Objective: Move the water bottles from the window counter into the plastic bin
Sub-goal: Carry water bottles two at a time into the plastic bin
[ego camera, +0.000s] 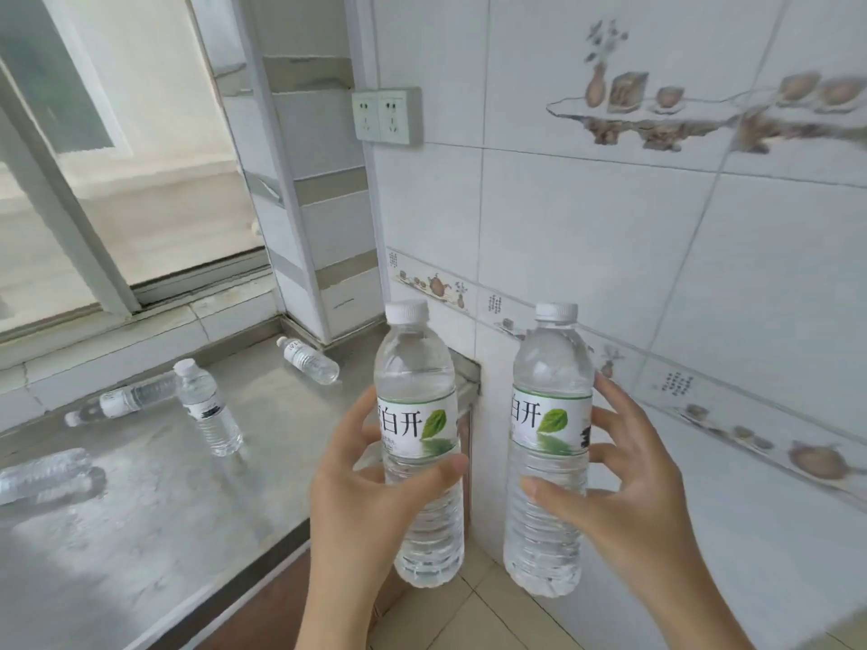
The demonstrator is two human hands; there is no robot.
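My left hand (361, 490) grips a clear water bottle (417, 401) with a white cap and a green-leaf label, held upright off the counter's right end. My right hand (628, 485) grips a second, identical bottle (551, 405), upright, in front of the tiled wall. On the grey window counter (155, 523) one small bottle (209, 408) stands upright. Another bottle (126, 398) lies on its side behind it, one more (309, 361) lies near the corner, and a bottle (44, 476) lies at the left edge. The plastic bin is not in view.
A window (117, 180) with a white frame runs behind the counter. A double wall socket (387, 115) sits on the white tiled wall (610, 227) to the right. Beige floor tiles (469, 616) show below the bottles I hold.
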